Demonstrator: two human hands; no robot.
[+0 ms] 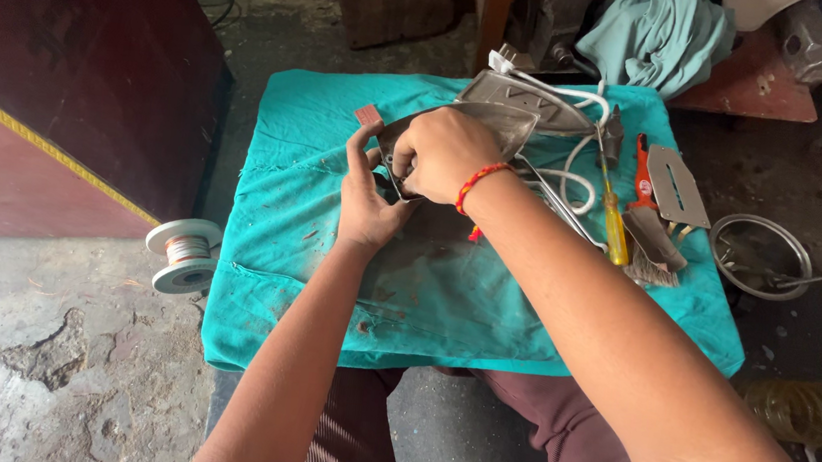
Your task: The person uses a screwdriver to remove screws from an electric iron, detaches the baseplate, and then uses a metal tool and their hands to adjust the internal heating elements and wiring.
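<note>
A grey metal iron-shaped plate (502,124) lies on a teal cloth (312,212) that covers a low work surface. My left hand (370,192) grips the plate's near end from the left, fingers spread along its edge. My right hand (444,149), with a red and orange thread band at the wrist, is closed over the top of the same plate, pressing on it. What sits under the right palm is hidden. A second grey plate (520,93) lies just behind, with a white cord (578,167) looping beside it.
To the right lie a yellow-handled screwdriver (617,231), a red-handled tool (645,173), a flat metal piece (678,186) and a brush (652,254). A round metal dish (763,230) and coiled tube (800,411) sit on the floor at right. A wire spool (184,251) stands left. A dark red cabinet (74,78) fills the left.
</note>
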